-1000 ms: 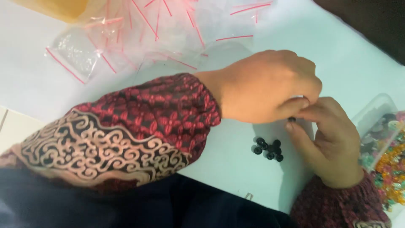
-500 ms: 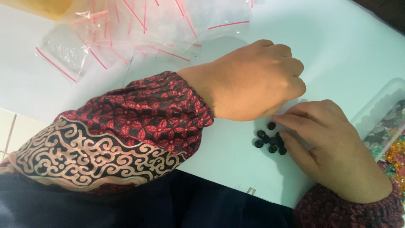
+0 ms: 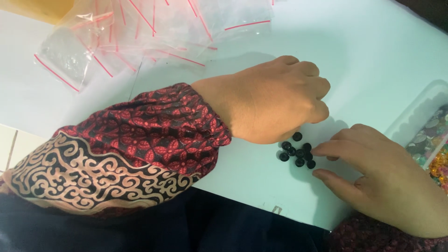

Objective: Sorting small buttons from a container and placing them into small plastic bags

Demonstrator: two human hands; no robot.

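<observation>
Two bare hands worked over a small cluster of round black beads (image 3: 297,151) on a pale table (image 3: 373,56).

The left hand (image 3: 273,100) hovered curled into a loose fist just above them; the right hand (image 3: 380,179) touched them with fingers spread.

Open counter (image 3: 364,60): bare stretch beyond the left hand (image 3: 275,100), passable. Obstacles: heap of clear zip bags (image 3: 140,32) at far left; bead tray (image 3: 427,133) along right edge; black beads (image 3: 296,150) hemmed between both hands.
</observation>
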